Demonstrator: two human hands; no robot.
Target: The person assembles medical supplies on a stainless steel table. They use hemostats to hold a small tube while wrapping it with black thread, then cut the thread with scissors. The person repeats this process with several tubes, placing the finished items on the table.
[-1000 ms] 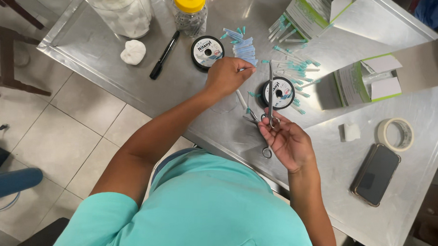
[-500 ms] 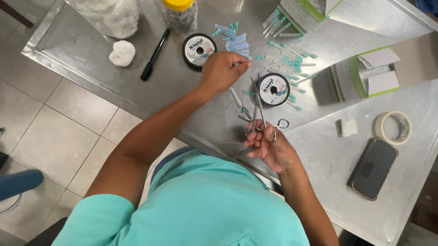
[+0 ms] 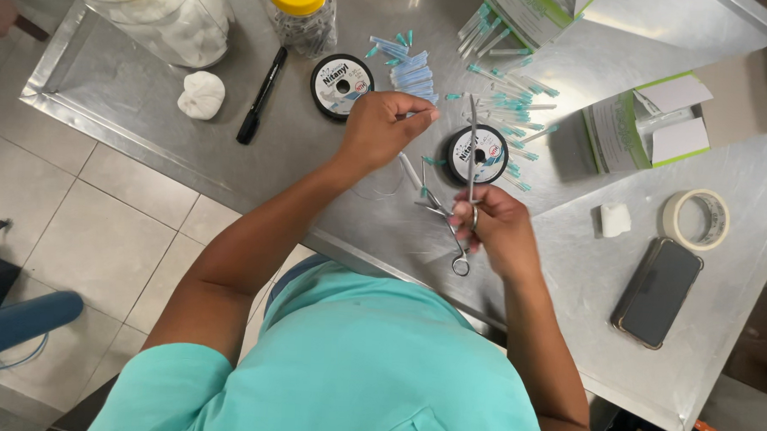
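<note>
While my right hand (image 3: 495,232) closed around the metal scissors (image 3: 468,172), blades pointing up over the black spool (image 3: 477,155), my left hand (image 3: 385,126) pinched something too small to tell, just beside the blue-capped needles (image 3: 416,72). A second spool (image 3: 342,86) and a black marker (image 3: 261,96) lay nearby on the steel table (image 3: 568,273).
</note>
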